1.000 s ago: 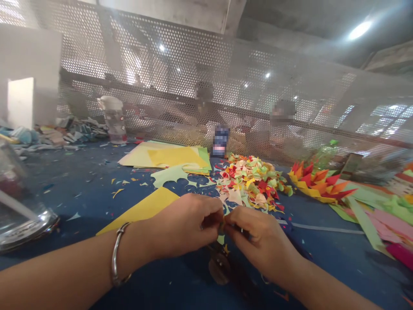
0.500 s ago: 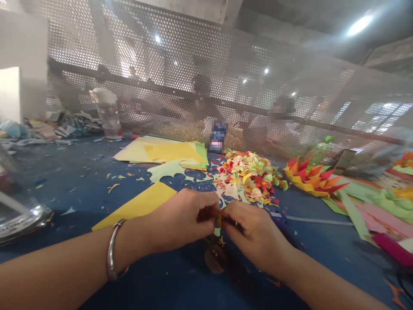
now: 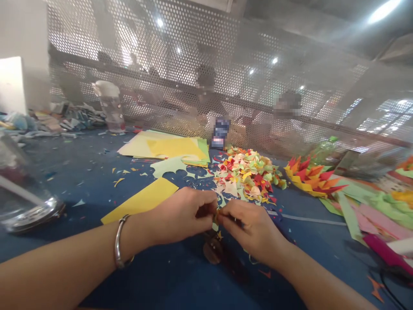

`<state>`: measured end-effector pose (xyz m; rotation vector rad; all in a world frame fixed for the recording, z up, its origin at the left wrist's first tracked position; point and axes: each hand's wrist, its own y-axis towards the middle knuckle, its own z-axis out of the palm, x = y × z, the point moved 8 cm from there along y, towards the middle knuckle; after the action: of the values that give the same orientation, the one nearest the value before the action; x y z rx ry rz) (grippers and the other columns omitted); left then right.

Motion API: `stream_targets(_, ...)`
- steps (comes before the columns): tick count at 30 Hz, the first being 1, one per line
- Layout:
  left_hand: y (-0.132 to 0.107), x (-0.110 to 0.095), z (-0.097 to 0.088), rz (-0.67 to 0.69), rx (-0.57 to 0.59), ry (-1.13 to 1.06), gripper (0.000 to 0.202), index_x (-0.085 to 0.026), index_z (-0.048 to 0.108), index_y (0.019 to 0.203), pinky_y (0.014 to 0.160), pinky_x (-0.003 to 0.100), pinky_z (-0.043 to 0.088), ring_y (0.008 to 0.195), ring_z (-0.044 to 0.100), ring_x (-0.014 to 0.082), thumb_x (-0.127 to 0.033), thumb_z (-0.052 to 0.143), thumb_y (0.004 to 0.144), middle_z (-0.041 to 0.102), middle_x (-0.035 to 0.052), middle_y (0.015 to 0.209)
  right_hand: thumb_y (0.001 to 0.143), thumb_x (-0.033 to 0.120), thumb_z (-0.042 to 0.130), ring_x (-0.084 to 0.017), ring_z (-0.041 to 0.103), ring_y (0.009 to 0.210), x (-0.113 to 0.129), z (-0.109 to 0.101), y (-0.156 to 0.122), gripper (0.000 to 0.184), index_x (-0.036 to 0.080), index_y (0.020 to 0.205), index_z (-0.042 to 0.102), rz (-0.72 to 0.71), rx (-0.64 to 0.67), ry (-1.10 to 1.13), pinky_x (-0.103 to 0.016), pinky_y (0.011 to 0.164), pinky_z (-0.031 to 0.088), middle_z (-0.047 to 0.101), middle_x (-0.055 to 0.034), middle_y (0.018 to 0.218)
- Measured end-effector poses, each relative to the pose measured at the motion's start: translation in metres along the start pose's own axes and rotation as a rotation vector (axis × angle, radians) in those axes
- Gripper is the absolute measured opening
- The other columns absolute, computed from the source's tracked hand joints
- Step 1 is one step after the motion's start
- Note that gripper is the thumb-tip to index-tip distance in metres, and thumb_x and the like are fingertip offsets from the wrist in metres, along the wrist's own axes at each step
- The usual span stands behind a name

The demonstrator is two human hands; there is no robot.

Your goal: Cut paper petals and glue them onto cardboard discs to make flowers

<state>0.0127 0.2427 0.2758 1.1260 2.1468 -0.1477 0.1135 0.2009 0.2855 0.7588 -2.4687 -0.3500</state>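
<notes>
My left hand (image 3: pixel 182 215) and my right hand (image 3: pixel 250 226) meet fingertip to fingertip above the blue table (image 3: pixel 80 172). Both are closed in a pinch on a tiny piece of yellow-green paper (image 3: pixel 218 214) that mostly hides between the fingers. A metal bangle (image 3: pixel 118 241) circles my left wrist. Under the hands lie scissors (image 3: pixel 213 250) with dark handles. Just beyond the hands is a heap of small folded paper pieces (image 3: pixel 250 172) in red, yellow, green and cream. A yellow sheet (image 3: pixel 142 200) lies left of my left hand.
A stack of yellow and green sheets (image 3: pixel 167 148) lies further back. An orange-red spiky paper shape (image 3: pixel 311 178) and green and pink strips (image 3: pixel 371 211) are at the right. A glass jar (image 3: pixel 22 189) stands at the left, a lidded cup (image 3: pixel 111 107) behind. A perforated screen (image 3: pixel 206 77) separates other people.
Both hands have stayed pinched together on the small paper piece. The view has shifted slightly, so the hands sit a little higher in the frame.
</notes>
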Motion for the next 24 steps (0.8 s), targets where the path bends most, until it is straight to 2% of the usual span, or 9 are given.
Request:
stream_targets(3, 0.002, 0.003, -0.005, -0.022, -0.042, -0.043, 0.008, -0.020, 0.056, 0.074, 0.054, 0.020, 0.038, 0.058, 0.053, 0.0095, -0.012, 0.052, 0.073, 0.058, -0.0052, 0.064, 0.095, 0.023, 0.052, -0.014, 0.058, 0.068, -0.007, -0.015, 0.002, 0.020, 0.018, 0.080, 0.064, 0.066, -0.013, -0.026, -0.025, 0.065, 0.044, 0.063, -0.0006, 0.073)
stream_targets(6, 0.005, 0.012, -0.010, -0.066, -0.083, -0.100, 0.006, -0.020, 0.056, 0.076, 0.057, 0.021, 0.040, 0.060, 0.055, 0.0103, -0.015, 0.052, 0.075, 0.059, -0.0044, 0.066, 0.097, 0.030, 0.051, -0.015, 0.059, 0.069, -0.026, -0.043, -0.008, 0.024, 0.020, 0.079, 0.064, 0.200, -0.055, -0.119, -0.027, 0.068, 0.044, 0.065, -0.0004, 0.074)
stream_targets(8, 0.006, 0.018, -0.013, -0.083, -0.115, -0.127, 0.005, -0.020, 0.056, 0.076, 0.059, 0.021, 0.041, 0.062, 0.055, 0.0105, -0.017, 0.052, 0.076, 0.059, -0.0042, 0.068, 0.096, 0.034, 0.051, -0.017, 0.062, 0.073, -0.045, -0.061, -0.024, 0.022, 0.022, 0.086, 0.066, 0.323, -0.053, -0.171, -0.028, 0.070, 0.046, 0.069, -0.0016, 0.083)
stream_targets(11, 0.008, 0.022, -0.014, -0.081, -0.138, -0.166, 0.005, -0.020, 0.057, 0.076, 0.060, 0.021, 0.043, 0.063, 0.056, 0.0100, -0.018, 0.052, 0.076, 0.060, -0.0037, 0.071, 0.092, 0.043, 0.054, -0.020, 0.065, 0.070, -0.078, -0.079, -0.062, 0.025, 0.023, 0.089, 0.067, 0.549, -0.016, -0.240, -0.030, 0.063, 0.048, 0.072, -0.0033, 0.084)
stream_targets(12, 0.009, 0.022, -0.014, -0.080, -0.141, -0.175, 0.005, -0.020, 0.057, 0.076, 0.060, 0.021, 0.043, 0.063, 0.056, 0.0098, -0.018, 0.053, 0.076, 0.061, -0.0034, 0.072, 0.089, 0.046, 0.056, -0.020, 0.064, 0.064, -0.086, -0.083, -0.075, 0.026, 0.023, 0.088, 0.068, 0.606, -0.014, -0.284, -0.030, 0.059, 0.048, 0.072, -0.0030, 0.079)
stream_targets(14, 0.010, 0.021, -0.014, -0.077, -0.138, -0.186, 0.005, -0.020, 0.058, 0.076, 0.059, 0.021, 0.043, 0.063, 0.056, 0.0095, -0.018, 0.053, 0.076, 0.062, -0.0031, 0.073, 0.086, 0.051, 0.058, -0.019, 0.059, 0.050, -0.100, -0.084, -0.097, 0.030, 0.022, 0.086, 0.068, 0.716, 0.013, -0.334, -0.030, 0.052, 0.046, 0.067, -0.0012, 0.064)
stream_targets(19, 0.011, 0.021, -0.014, -0.094, -0.137, -0.196, 0.002, -0.020, 0.058, 0.077, 0.059, 0.021, 0.044, 0.063, 0.056, 0.0096, -0.019, 0.056, 0.076, 0.063, -0.0026, 0.074, 0.080, 0.054, 0.062, -0.021, 0.063, 0.061, -0.107, -0.070, -0.111, 0.035, 0.020, 0.085, 0.069, 0.739, 0.053, -0.281, -0.031, 0.058, 0.048, 0.070, -0.0046, 0.074)
stream_targets(22, 0.011, 0.022, -0.016, -0.091, -0.145, -0.195, 0.003, -0.019, 0.058, 0.079, 0.060, 0.021, 0.044, 0.064, 0.056, 0.0098, -0.021, 0.056, 0.078, 0.062, -0.0019, 0.075, 0.080, 0.053, 0.063, -0.020, 0.062, 0.063, -0.114, -0.063, -0.114, 0.035, 0.019, 0.085, 0.068, 0.816, 0.044, -0.090, -0.029, 0.058, 0.047, 0.069, -0.0032, 0.073)
stream_targets(24, 0.010, 0.023, -0.017, -0.092, -0.150, -0.186, 0.004, -0.019, 0.058, 0.079, 0.061, 0.022, 0.044, 0.064, 0.056, 0.0100, -0.022, 0.055, 0.079, 0.062, -0.0018, 0.074, 0.079, 0.052, 0.065, -0.019, 0.061, 0.063, -0.118, -0.062, -0.116, 0.034, 0.018, 0.084, 0.068, 0.855, -0.008, 0.068, -0.028, 0.057, 0.046, 0.067, -0.0022, 0.071)
